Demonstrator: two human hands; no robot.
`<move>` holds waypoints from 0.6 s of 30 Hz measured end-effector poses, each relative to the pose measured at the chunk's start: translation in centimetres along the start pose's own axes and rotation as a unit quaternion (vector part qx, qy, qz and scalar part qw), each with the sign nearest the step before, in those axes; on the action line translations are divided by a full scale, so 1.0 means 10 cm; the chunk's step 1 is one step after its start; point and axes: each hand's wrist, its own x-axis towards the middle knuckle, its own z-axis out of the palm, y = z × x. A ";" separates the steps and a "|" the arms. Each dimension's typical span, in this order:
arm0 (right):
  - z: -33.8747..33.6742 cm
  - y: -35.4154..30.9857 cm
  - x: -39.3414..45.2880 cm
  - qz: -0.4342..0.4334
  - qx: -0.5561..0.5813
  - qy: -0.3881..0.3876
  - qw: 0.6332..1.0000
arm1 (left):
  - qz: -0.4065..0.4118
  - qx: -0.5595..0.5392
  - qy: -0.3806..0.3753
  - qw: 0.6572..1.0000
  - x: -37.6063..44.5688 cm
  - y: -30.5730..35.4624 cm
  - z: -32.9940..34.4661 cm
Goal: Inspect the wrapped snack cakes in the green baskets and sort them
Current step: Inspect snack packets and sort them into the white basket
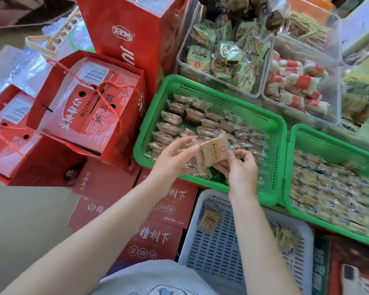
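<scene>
Hands, left hand (175, 154) and right hand (240, 167), pinch one wrapped snack cake (214, 151) bearing blurred, unreadable brown lettering.

green basket (273, 133): plastic with little holes
snack cake (213, 153): shiny see-through wrap
grey basket (217, 252): plastic
red boxes (90, 116): smooth cardboard, rope handles

I count two green baskets (209, 133) (332, 184), each heaped with more wrapped cakes than I can number, and one grey-blue basket (217, 252) holding a single wrapped cake (209, 218). One more wrapped cake (213, 151) sits between my two hands (175, 158) (241, 169). Behind the baskets I see at least three clear tubs (222, 52).
</scene>
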 end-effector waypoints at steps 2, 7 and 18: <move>-0.02 0.04 -0.12 -0.013 -0.035 -0.009 0.999 | -0.013 -0.046 -0.002 0.999 -0.15 0.00 0.04; -0.15 0.08 -0.28 -0.037 -0.115 -0.049 0.991 | -0.009 -0.075 -0.015 0.997 -0.39 0.12 0.02; -0.39 -0.12 -0.79 -0.054 -0.059 -0.183 0.980 | -0.029 -0.102 -0.081 0.991 -0.92 0.21 0.04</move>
